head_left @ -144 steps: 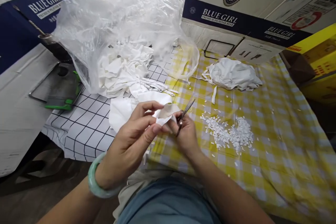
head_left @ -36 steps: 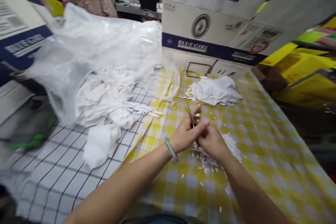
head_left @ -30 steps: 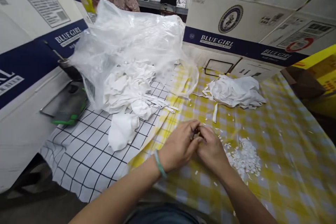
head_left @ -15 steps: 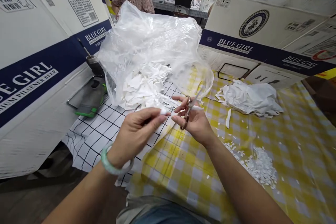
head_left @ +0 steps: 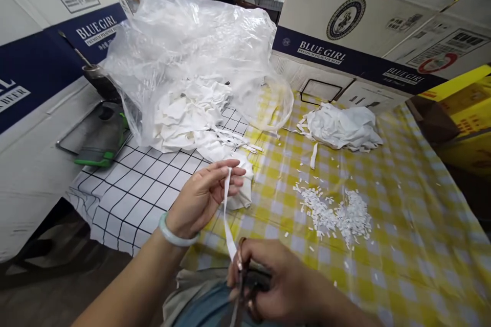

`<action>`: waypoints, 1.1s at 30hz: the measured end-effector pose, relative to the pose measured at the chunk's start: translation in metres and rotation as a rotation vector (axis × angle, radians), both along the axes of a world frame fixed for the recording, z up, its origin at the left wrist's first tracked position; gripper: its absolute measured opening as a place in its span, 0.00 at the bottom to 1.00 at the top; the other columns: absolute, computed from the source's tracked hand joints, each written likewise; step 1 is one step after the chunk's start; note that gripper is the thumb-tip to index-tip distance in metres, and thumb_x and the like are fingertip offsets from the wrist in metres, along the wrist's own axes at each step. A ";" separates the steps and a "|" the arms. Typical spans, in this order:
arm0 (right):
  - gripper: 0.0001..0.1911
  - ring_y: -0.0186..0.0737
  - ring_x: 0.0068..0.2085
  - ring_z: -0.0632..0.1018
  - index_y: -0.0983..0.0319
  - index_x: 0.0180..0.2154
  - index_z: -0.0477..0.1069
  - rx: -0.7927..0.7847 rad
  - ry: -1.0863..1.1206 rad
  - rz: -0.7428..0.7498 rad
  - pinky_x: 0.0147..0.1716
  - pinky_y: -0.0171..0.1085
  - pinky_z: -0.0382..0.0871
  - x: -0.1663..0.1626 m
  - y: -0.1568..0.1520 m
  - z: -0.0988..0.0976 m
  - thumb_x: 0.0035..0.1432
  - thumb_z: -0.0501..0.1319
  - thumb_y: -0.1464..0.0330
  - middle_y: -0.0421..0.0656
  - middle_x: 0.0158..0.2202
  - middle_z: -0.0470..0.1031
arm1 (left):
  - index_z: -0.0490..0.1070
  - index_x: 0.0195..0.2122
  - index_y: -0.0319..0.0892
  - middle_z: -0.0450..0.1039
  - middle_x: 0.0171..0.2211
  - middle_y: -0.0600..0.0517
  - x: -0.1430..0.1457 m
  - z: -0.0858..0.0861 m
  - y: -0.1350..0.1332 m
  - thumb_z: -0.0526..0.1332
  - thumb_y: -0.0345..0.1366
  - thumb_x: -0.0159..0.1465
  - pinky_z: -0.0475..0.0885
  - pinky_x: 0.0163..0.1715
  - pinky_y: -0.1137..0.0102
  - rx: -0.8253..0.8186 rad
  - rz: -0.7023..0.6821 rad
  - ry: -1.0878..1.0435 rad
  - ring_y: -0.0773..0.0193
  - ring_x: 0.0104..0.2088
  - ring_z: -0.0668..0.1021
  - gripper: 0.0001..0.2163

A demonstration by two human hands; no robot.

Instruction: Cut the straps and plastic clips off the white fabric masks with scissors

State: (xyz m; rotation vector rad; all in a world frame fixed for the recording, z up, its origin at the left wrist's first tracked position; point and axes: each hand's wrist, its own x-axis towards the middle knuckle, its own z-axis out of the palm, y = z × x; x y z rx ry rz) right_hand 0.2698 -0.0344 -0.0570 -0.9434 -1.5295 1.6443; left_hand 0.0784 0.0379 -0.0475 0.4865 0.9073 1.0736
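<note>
My left hand [head_left: 203,196], with a pale green bangle on its wrist, pinches the top end of a narrow white strip [head_left: 227,214] that hangs straight down. My right hand [head_left: 268,283] sits low over my lap, closed round small scissors [head_left: 240,299] and touching the strip's lower end. A white cloth piece [head_left: 241,189] lies on the table just behind my left hand. A heap of tiny white cuttings [head_left: 337,212] lies to the right on the yellow checked cloth [head_left: 402,245].
A clear plastic bag [head_left: 192,46] spills white pieces [head_left: 187,115] onto a black-grid white cloth [head_left: 130,189]. Another white pile [head_left: 341,127] lies at the back. Beer cartons [head_left: 368,15] wall the table. A green-edged tray [head_left: 99,135] sits at the left. Other people stand behind.
My right hand with the scissors dropped from table height toward my lap, drawing a long white strip taut below my left hand. The camera view shifted slightly.
</note>
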 end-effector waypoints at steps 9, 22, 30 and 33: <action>0.14 0.37 0.40 0.74 0.57 0.34 0.64 0.080 0.093 -0.297 0.41 0.36 0.70 -0.010 0.059 -0.011 0.49 0.68 0.69 0.39 0.38 0.72 | 0.70 0.51 0.44 0.74 0.30 0.52 -0.001 0.031 -0.039 0.62 0.36 0.65 0.56 0.20 0.78 0.145 -0.309 0.090 0.74 0.21 0.66 0.13; 0.20 0.33 0.34 0.73 0.58 0.31 0.63 -0.074 0.207 -0.433 0.38 0.34 0.70 -0.008 0.059 -0.013 0.44 0.74 0.64 0.36 0.32 0.71 | 0.80 0.37 0.43 0.66 0.26 0.52 0.008 0.019 -0.038 0.59 0.45 0.67 0.63 0.29 0.70 0.393 -0.422 0.539 0.65 0.28 0.67 0.13; 0.23 0.33 0.33 0.71 0.57 0.31 0.62 -0.267 0.249 -0.579 0.37 0.34 0.71 -0.010 0.022 -0.039 0.41 0.75 0.60 0.36 0.31 0.67 | 0.80 0.35 0.45 0.67 0.42 0.47 0.047 0.006 -0.019 0.56 0.34 0.68 0.68 0.50 0.66 0.767 -0.164 0.790 0.59 0.49 0.70 0.11; 0.20 0.33 0.33 0.71 0.58 0.30 0.62 -0.168 0.163 -0.649 0.37 0.33 0.69 0.011 0.030 -0.037 0.45 0.73 0.62 0.36 0.30 0.67 | 0.79 0.32 0.44 0.67 0.36 0.49 0.045 0.009 -0.009 0.59 0.38 0.67 0.69 0.39 0.70 0.661 -0.232 0.786 0.62 0.40 0.71 0.11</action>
